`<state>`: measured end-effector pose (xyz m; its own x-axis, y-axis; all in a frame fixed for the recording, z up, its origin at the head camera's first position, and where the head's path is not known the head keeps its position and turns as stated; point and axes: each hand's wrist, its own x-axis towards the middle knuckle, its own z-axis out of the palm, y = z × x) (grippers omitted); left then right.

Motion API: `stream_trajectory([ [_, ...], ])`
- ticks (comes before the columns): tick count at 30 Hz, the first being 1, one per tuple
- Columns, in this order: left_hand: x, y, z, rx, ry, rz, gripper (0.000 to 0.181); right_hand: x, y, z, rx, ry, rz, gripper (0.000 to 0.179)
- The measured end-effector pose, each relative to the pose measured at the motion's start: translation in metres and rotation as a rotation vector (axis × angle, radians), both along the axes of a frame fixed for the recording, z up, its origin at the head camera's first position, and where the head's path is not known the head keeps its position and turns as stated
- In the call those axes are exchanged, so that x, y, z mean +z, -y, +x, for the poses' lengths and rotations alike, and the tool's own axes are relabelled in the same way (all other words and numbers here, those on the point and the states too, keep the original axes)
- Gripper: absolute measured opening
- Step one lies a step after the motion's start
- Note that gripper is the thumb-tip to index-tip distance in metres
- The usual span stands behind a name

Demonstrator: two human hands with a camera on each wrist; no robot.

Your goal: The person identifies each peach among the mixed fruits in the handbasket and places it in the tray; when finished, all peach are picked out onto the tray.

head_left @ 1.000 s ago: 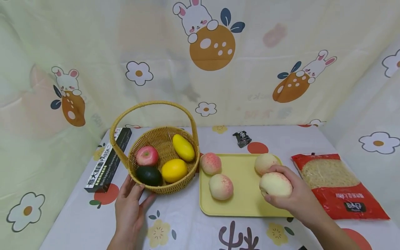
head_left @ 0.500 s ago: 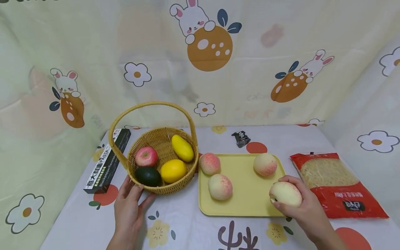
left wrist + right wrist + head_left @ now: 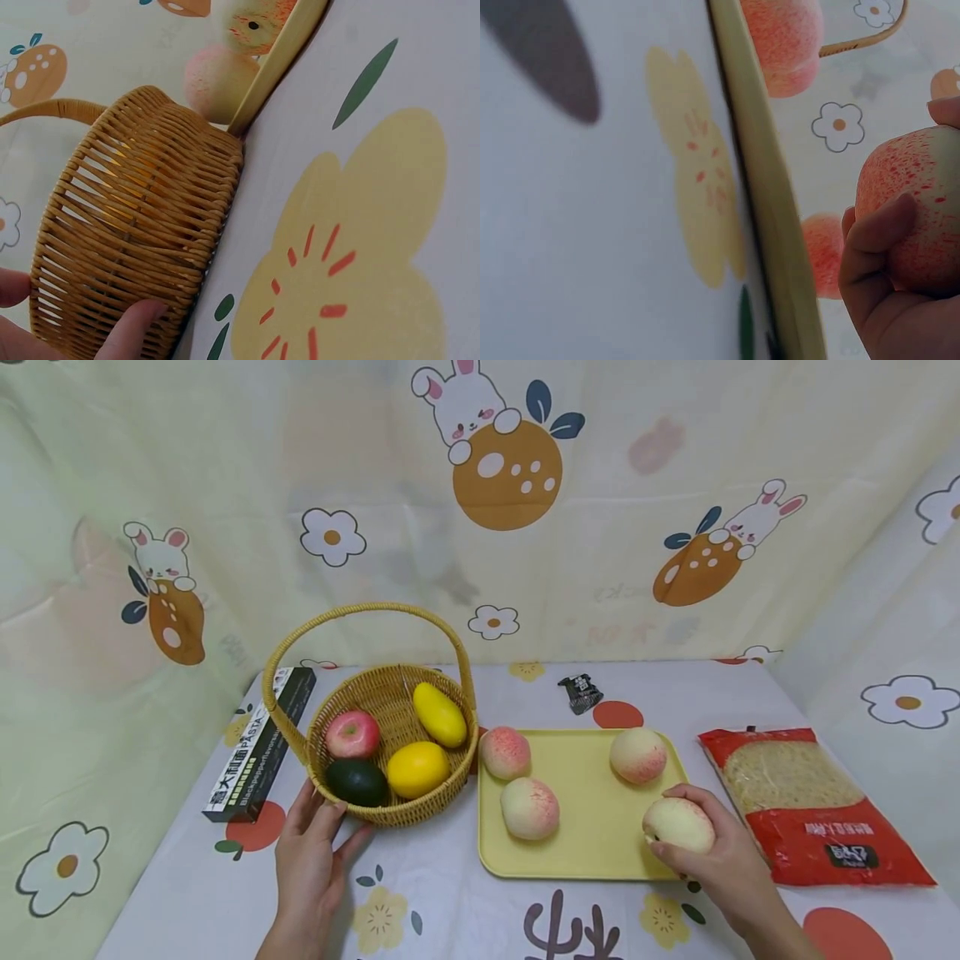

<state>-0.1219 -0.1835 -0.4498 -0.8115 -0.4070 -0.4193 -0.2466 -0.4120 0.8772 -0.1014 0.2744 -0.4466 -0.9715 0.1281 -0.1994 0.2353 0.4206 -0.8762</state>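
In the head view, a peach is gripped by my right hand at the front right corner of the yellow tray. The right wrist view shows fingers and thumb curled round this peach. Two peaches, one pinker and one paler, lie at the tray's left; another peach lies at its back right. My left hand rests its fingers against the near left side of the wicker basket. Inside are an apple, an avocado, a lemon and a mango.
A black and white pasta box lies left of the basket. To the right of the tray is a red bag of grain-like food. A small black packet lies behind the tray, near the patterned curtain.
My right hand has drawn the held peach away from the back right peach, right and toward the near edge, then shifted slightly left. The left hand stays at the basket.
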Motion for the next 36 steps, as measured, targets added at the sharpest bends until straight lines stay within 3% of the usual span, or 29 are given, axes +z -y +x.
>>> stream_trajectory([
  [21, 0.003, -0.001, 0.000, -0.002, 0.001, -0.017, 0.075, -0.014, -0.003, -0.013, 0.045, 0.107, 0.055, 0.082],
  [36, 0.002, -0.001, 0.000, 0.000, 0.002, -0.017, 0.076, -0.015, 0.000, -0.016, 0.052, 0.120, 0.142, 0.087],
])
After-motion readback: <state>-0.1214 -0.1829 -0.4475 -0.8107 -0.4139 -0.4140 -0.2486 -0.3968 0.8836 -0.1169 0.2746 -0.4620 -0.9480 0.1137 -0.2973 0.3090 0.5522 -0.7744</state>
